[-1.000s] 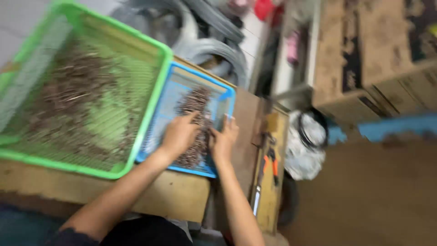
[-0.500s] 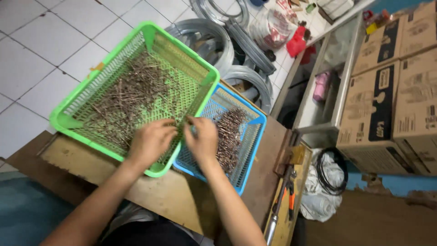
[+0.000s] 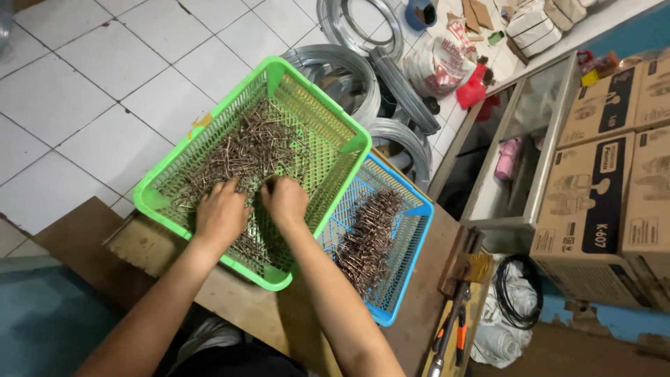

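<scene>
Head view: both hands are down in the green perforated plastic basket (image 3: 317,129), in its loose pile of rusty brown nails (image 3: 241,150). The left hand (image 3: 222,213) lies palm down on the pile, fingers curled in; I cannot tell if it grips any. The right hand (image 3: 285,199) sits just beside it, fingers tucked under, probably pinching some nails, though the hold is hidden. Just right of this basket, the blue perforated plastic basket (image 3: 412,244) holds a neater bunch of sorted nails (image 3: 370,234). Both baskets rest on a brown wooden bench (image 3: 230,304). Step in hand looks like gathering nails out of the pile. The next move calls for a firm pinch and aligned nails. Grey wire coils (image 3: 349,66) lie on the tiled floor.
</scene>
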